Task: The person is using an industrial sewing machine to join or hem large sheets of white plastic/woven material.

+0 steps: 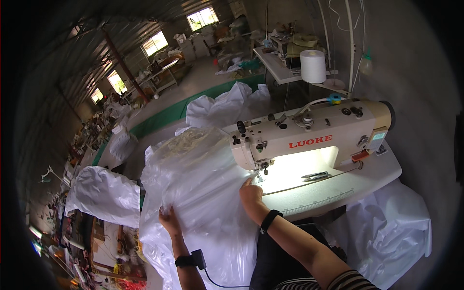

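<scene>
A white sewing machine (309,135) stands before me with its work lamp lit. Glossy white plastic sheeting (203,169) is spread to the left of the needle, and its edge runs up to the presser foot (261,178). My right hand (251,195) is just in front of the foot, fingers bent and closed on the sheeting's edge. Further left and nearer me, my left hand (169,221) grips a fold of the same sheeting, with creases running out from its fingers. Small thread snips (315,176) lie on the machine bed under the arm.
A white thread cone (313,66) stands behind the machine. More white sheeting (386,232) hangs at the right of the table, and another piece (104,195) lies at the left. A cable trails from my left wrist. Cluttered benches and a second machine table (278,67) stand further back.
</scene>
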Demonstrator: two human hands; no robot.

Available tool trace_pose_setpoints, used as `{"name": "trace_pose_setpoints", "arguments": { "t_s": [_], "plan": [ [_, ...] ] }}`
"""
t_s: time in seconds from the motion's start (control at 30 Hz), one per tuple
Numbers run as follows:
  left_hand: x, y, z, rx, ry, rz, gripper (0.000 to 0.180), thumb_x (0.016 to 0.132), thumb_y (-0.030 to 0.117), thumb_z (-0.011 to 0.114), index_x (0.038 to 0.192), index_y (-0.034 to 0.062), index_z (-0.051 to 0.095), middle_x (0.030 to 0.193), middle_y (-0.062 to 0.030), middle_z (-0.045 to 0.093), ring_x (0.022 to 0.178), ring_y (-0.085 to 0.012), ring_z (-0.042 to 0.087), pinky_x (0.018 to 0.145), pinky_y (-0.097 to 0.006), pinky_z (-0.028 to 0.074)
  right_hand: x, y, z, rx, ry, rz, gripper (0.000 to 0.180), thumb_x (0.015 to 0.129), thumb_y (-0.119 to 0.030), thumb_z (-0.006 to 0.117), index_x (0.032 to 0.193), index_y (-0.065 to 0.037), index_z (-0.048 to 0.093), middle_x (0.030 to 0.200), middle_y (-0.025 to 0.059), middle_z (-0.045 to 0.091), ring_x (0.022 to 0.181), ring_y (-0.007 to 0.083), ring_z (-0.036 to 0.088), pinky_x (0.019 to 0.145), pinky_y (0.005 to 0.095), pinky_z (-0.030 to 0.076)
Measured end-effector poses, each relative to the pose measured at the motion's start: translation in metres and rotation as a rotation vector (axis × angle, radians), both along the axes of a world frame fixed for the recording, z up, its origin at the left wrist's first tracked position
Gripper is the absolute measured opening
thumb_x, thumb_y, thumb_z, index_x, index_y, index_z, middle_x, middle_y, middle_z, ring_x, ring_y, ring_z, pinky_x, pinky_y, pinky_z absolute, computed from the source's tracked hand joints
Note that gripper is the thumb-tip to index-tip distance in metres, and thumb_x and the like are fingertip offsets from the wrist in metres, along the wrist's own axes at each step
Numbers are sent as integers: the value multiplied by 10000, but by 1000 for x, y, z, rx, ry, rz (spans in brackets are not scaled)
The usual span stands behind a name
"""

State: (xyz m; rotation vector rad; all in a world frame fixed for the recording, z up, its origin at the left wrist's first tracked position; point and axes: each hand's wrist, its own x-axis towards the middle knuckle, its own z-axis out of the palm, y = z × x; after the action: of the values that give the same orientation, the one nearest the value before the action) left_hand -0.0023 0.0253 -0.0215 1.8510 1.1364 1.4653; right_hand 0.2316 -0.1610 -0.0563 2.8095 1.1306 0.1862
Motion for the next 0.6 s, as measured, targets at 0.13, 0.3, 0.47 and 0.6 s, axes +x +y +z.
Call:
{"name": "trace_pose_setpoints", "arguments": {
  "t_s": [0.13,0.3,0.47,0.6],
  "plan": [
    [-6,3,-6,33,5,-17,315,876,91,686,1107,-112,621,1018,-195,696,907,-239,647,850,-346,492,-3,-6,-2,102,-203,-2,668,805,-171,649,1368,119,436,723,14,708,571,119,663,406,292,445],
    [-35,12,-5,-24,29,94,452,878,109,710,1196,-163,539,1123,-245,655,984,-281,633,900,-365,486,-1,-57,9,300,159,427,564,854,-161,589,1381,10,482,728,51,689,560,181,665,447,332,488],
    [-86,24,-6,-75,28,205,478,860,168,737,1152,-174,575,1101,-279,661,1012,-322,636,930,-394,480,55,-172,29,658,-83,234,64,911,-121,590,924,-61,610,815,92,633,803,219,646,683,352,529],
    [-112,31,-26,10,67,177,527,855,210,749,1166,-174,568,1117,-296,649,1032,-365,632,976,-414,456,107,-235,15,455,-141,146,246,814,-241,709,983,-77,638,1004,68,578,973,219,565,826,358,476]
  ]
}}
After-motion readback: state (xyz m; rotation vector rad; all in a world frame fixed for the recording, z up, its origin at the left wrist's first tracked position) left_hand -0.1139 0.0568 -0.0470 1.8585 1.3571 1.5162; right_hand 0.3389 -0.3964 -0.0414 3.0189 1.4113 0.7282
